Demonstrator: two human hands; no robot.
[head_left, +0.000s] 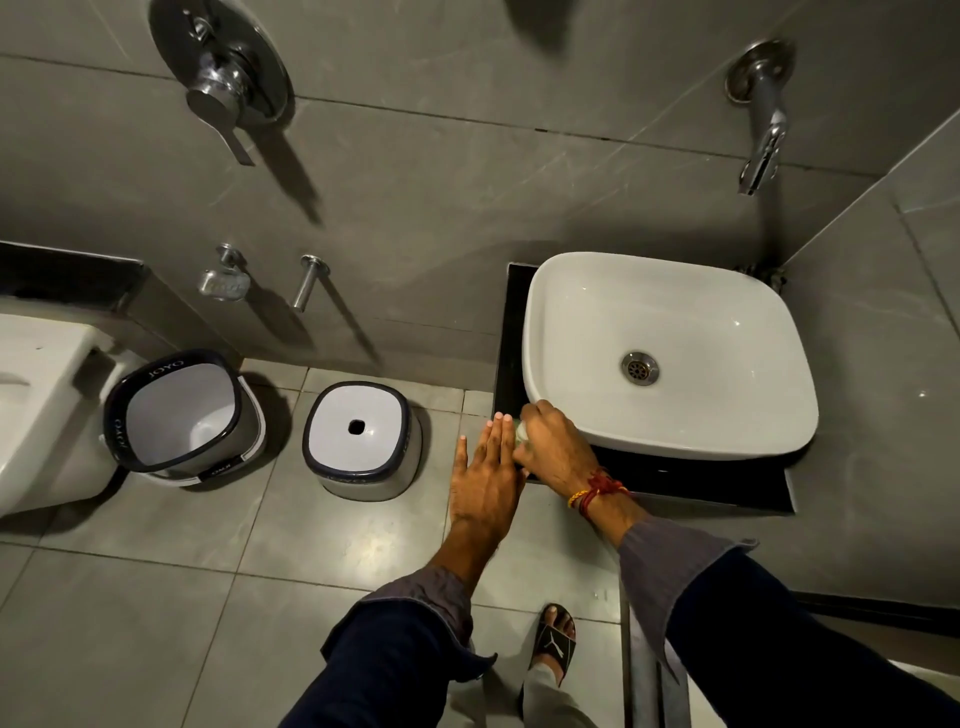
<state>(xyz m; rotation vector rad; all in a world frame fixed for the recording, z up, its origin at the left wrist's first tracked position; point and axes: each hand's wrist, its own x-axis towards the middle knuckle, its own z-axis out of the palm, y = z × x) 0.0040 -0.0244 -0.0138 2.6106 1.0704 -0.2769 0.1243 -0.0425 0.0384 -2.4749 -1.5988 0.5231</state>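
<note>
Grips with the right hand (558, 447) a small pale greenish-white wad (521, 431), fingers curled round it so that most of it is hidden and its kind cannot be told; holds it at the front left corner of the glossy black counter (675, 480), just below the rim of the white rounded-rectangular ceramic basin (727, 431); keeps the left hand (488, 478) flat, fingers straight and close together, just off the counter's left edge and right against the right hand; wears a red and yellow thread band (597, 488) on the right wrist and dark sleeves with grey cuffs; stands on grey floor tiles (156, 597) with one foot in a black sandal (556, 639); faces a grey tiled wall bearing a chrome spout (763, 150) above the basin, a round chrome mixer lever (228, 88) and a small chrome soap dish (224, 283); has, well apart on the left, a grey square stool with a dark rim (358, 436), a grey bucket with a dark rim (117, 410) and a white wall-hung toilet (41, 405).
</note>
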